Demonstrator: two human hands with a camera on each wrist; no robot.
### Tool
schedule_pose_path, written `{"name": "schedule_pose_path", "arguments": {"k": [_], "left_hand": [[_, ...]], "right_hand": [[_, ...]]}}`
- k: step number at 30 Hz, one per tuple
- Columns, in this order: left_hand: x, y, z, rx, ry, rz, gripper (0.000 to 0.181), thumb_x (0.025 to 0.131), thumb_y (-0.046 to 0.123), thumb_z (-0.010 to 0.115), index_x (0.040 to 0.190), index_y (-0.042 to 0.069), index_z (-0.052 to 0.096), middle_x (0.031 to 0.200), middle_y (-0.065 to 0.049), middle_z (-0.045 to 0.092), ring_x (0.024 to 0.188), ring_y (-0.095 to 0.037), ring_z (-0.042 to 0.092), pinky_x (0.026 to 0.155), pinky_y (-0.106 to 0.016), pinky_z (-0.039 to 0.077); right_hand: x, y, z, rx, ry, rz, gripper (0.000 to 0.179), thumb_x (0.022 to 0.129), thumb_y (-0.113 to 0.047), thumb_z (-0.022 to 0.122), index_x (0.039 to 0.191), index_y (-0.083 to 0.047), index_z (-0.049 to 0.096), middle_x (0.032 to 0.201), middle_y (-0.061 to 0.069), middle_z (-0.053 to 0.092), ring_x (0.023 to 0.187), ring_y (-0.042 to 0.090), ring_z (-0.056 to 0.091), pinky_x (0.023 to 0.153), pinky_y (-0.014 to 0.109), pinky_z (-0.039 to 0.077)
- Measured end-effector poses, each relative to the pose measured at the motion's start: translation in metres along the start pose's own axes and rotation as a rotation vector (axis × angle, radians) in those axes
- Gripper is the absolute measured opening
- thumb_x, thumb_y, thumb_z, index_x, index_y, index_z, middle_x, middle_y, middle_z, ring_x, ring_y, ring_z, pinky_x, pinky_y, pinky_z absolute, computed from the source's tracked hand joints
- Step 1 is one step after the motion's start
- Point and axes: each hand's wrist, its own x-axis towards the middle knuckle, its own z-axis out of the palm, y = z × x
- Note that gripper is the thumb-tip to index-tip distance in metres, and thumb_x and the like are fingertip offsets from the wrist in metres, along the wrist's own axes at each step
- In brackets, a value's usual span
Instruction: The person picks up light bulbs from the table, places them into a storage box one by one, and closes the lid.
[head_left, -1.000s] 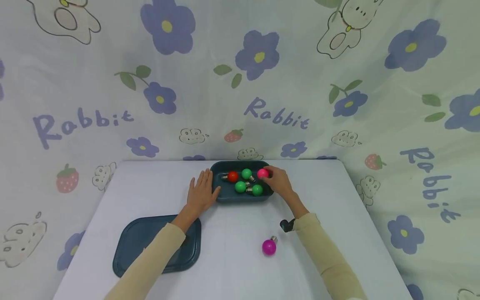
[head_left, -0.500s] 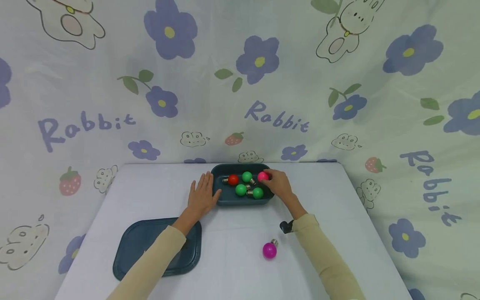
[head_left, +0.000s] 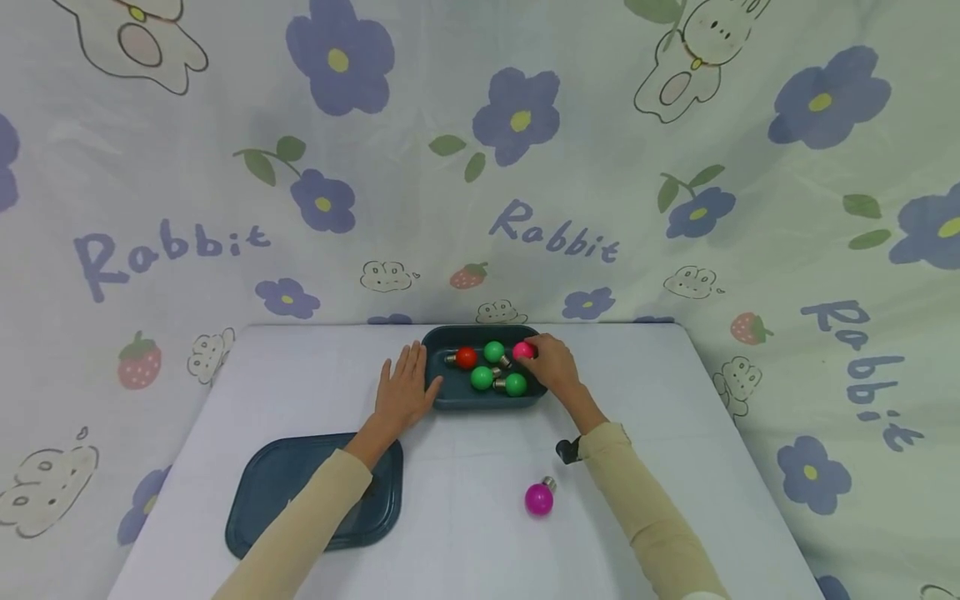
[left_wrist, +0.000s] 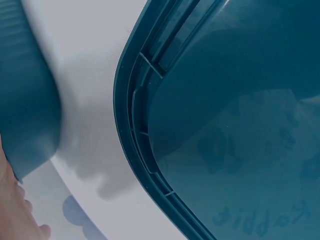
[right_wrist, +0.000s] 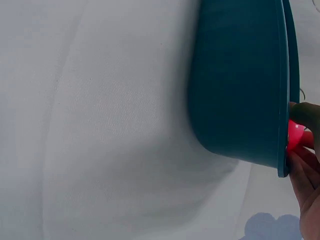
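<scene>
My left hand (head_left: 403, 393) lies with straight fingers against the left end of a dark teal plastic box (head_left: 480, 405). Over the box's right end, my right hand (head_left: 557, 367) pinches a hot-pink light bulb (head_left: 522, 351) between thumb and fingers. The bulb's base is hidden in the head view. In the right wrist view the pink bulb (right_wrist: 294, 134) shows just past the box rim, between the fingertips. Inside the box are a red bulb (head_left: 467, 358) and several green bulbs (head_left: 515, 384), lying on their sides with metal screw bases.
A magenta bulb (head_left: 538, 500) lies on the white table (head_left: 465, 533) in front of the box. A teal lid (head_left: 281, 475) rests at the left, partly under my left forearm; its ridged rim (left_wrist: 120, 100) fills much of the left wrist view. Behind hangs a flower-printed cloth (head_left: 420, 208).
My right hand and forearm have shifted slightly left with the pink bulb. The left hand stays against the box, and the other bulbs keep their places.
</scene>
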Motion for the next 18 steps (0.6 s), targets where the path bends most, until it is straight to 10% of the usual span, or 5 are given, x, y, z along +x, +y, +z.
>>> {"name": "schedule_pose_path", "arguments": {"k": [18], "left_hand": [[0.002, -0.0011, 0.0021, 0.0, -0.018, -0.007, 0.076, 0.106, 0.047, 0.037, 0.158, -0.002, 0.01, 0.165, -0.018, 0.007, 0.151, -0.034, 0.006, 0.118, -0.057, 0.007]], "right_hand": [[0.0016, 0.0011, 0.0053, -0.037, -0.029, -0.029, 0.043, 0.09, -0.024, 0.078, 0.124, 0.001, 0.068, 0.119, 0.017, 0.068, 0.107, 0.031, 0.066, 0.089, 0.043, 0.054]]}}
